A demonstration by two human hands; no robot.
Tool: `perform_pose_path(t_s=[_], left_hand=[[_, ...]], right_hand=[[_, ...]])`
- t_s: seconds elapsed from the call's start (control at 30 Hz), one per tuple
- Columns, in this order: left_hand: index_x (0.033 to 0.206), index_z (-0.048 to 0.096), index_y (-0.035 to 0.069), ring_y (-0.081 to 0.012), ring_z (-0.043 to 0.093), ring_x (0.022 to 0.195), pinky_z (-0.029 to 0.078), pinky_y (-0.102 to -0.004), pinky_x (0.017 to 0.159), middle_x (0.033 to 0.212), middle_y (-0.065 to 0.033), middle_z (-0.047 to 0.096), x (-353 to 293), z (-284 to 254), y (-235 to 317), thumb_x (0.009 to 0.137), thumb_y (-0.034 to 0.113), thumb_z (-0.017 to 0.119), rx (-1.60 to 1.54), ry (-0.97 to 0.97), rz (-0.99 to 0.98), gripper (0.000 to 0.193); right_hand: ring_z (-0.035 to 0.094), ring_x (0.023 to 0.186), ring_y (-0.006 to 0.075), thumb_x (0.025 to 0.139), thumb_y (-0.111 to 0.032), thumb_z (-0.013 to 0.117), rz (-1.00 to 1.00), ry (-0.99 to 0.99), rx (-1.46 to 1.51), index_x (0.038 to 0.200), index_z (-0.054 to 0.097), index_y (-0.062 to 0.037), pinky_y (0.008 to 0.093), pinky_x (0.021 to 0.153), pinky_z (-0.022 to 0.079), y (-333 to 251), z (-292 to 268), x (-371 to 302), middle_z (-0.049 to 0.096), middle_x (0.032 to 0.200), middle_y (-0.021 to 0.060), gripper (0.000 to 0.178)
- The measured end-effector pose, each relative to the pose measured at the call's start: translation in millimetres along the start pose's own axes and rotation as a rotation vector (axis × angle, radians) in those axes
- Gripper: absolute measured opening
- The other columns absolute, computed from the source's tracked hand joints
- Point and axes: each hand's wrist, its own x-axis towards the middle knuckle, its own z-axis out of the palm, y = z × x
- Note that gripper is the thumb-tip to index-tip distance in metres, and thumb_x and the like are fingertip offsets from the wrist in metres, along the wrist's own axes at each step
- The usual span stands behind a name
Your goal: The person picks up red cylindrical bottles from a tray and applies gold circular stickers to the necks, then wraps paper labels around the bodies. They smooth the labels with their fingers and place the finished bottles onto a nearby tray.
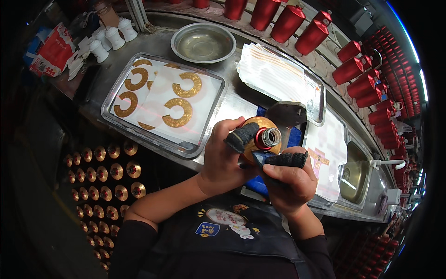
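Observation:
Tilted with its open glass neck toward me, a bottle (pixel 249 125) with a gold shoulder and a red collar is held over the front of the counter. My left hand (pixel 220 156) grips its left side, a black cover on one finger lying across the gold shoulder. My right hand (pixel 293 182) is closed at the bottle's near right side, also with a black finger cover. It pinches a small dark blue flat piece (pixel 261 157) against the gold surface. My fingers hide the bottle's lower body.
A tray (pixel 220 86) of gold C-shaped labels lies left, below a metal basin (pixel 203 44). A tray of white sheets (pixel 272 69), a dark block (pixel 285 114), a cross-shaped label (pixel 318 160) and a sink (pixel 355 174) are rightward. Red bottles (pixel 288 23) line the conveyor behind.

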Motion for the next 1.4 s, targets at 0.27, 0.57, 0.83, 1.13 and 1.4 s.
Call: perform_pose_path(t_s=[0.27, 0.57, 0.83, 1.13, 1.4], left_hand=[[0.141, 0.041, 0.004, -0.0390, 0.053, 0.125, 0.044, -0.0443, 0.107, 0.140, -0.0207, 0.045, 3, -6, -1, 0.063, 0.023, 0.094, -0.005, -0.056, 0.028, 0.096], [0.141, 0.043, 0.004, -0.0342, 0.054, 0.122, 0.047, -0.0443, 0.103, 0.135, -0.0194, 0.046, -22, 13, -23, 0.070, 0.021, 0.090, -0.140, -0.055, -0.323, 0.086], [0.137, 0.047, 0.004, -0.0298, 0.054, 0.116, 0.047, -0.0405, 0.099, 0.130, -0.0147, 0.045, -26, 25, -16, 0.061, 0.021, 0.097, -0.053, 0.161, -0.103, 0.093], [0.132, 0.050, 0.002, -0.0257, 0.061, 0.113, 0.049, -0.0375, 0.098, 0.125, -0.0128, 0.055, -12, 0, -1, 0.058, 0.020, 0.097, -0.165, 0.031, -0.279, 0.090], [0.144, 0.040, 0.003, -0.0222, 0.056, 0.126, 0.045, -0.0369, 0.106, 0.138, -0.0114, 0.054, 27, -41, -12, 0.057, 0.010, 0.097, -0.276, -0.481, -0.315, 0.104]], right_hand=[[0.063, 0.079, 0.0268, 0.065, 0.007, 0.082, 0.006, 0.011, -0.028, 0.096, 0.075, -0.0073, 0.0346, 0.069, 0.049, 1, -1, -3, 0.066, 0.088, 0.0075, 0.035], [0.062, 0.080, 0.0259, 0.065, -0.001, 0.077, -0.149, 0.114, -0.093, 0.102, 0.076, -0.0066, 0.0372, 0.070, 0.051, 1, 17, -6, 0.065, 0.090, 0.0063, 0.037], [0.062, 0.079, 0.0254, 0.070, -0.003, 0.075, -0.086, 0.122, -0.111, 0.099, 0.075, -0.0056, 0.0344, 0.068, 0.051, 17, 1, -25, 0.065, 0.084, 0.0048, 0.029], [0.061, 0.071, 0.0254, 0.075, -0.006, 0.081, 0.087, 0.061, 0.347, 0.099, 0.075, -0.0057, 0.0350, 0.066, 0.048, 20, -14, -6, 0.068, 0.086, 0.0086, 0.024], [0.062, 0.085, 0.0091, 0.084, -0.015, 0.083, 0.569, -0.007, 0.442, 0.101, 0.069, -0.0008, 0.0241, 0.077, 0.050, 76, -6, 24, 0.067, 0.092, 0.0032, 0.026]])
